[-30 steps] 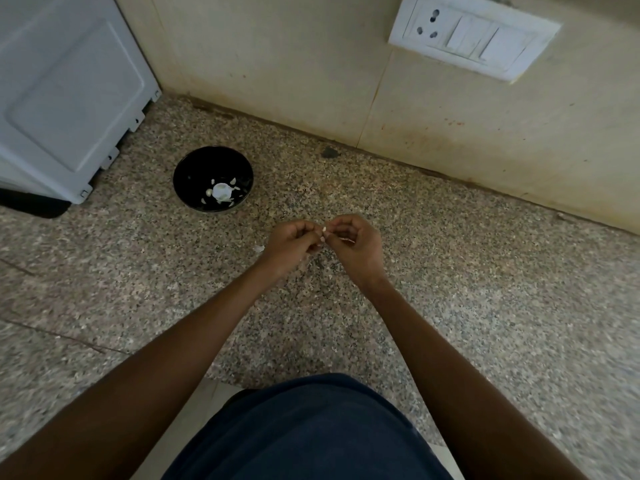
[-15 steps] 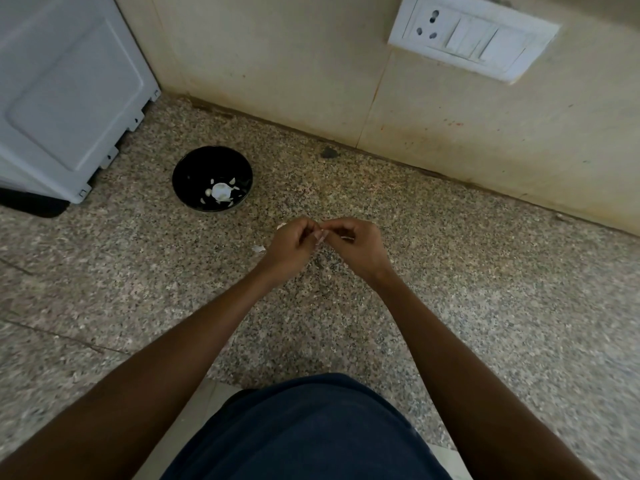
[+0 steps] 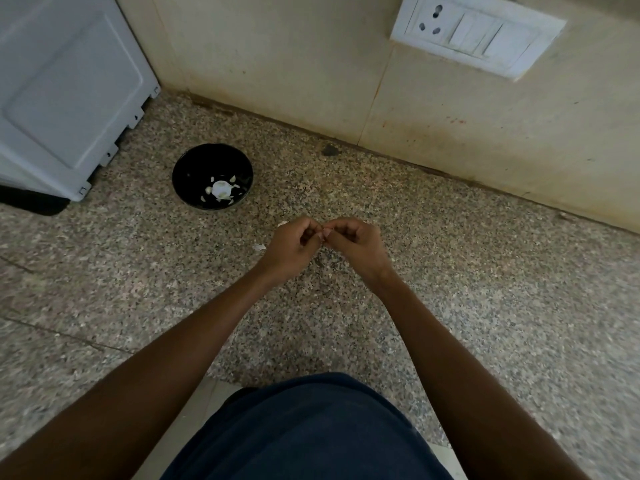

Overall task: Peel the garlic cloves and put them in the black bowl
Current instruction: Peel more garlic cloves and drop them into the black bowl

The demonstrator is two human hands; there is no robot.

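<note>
L hand & R hand meet over table, fingers curled, pinching tiny clove, barely visible; bowl back-left w/ garlic.

Black bowl with garlic pieces on speckled counter, left hand and right hand right of bowl, curled fingertips meeting, white appliance left of bowl, wall switchboard far right.
</note>
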